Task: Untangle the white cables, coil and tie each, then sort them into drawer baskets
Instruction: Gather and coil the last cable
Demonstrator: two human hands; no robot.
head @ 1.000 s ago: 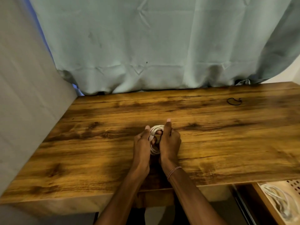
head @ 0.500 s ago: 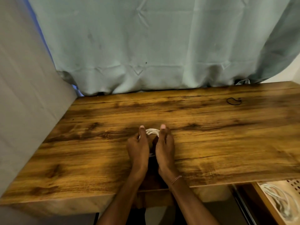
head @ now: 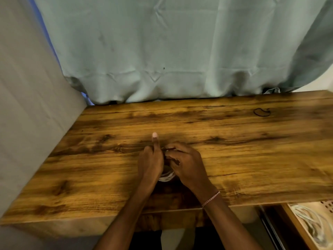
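The coiled white cable (head: 166, 176) sits on the table (head: 252, 159), held from both sides. The left hand (head: 150, 159) curls round it and the right hand (head: 187, 163) pinches its top. If either grip slackens before tying, the springy loops could burst open and tangle.

A coiled white cable (head: 166, 176) shows only its lower loops, gripped at the near middle of the desk (head: 252, 159). More white cables (head: 310, 225) lie loosely heaped in the drawer basket (head: 327, 204) at lower right.

Wooden desk (head: 243, 159), pale green curtain (head: 162, 47), grey wall (head: 27, 109)
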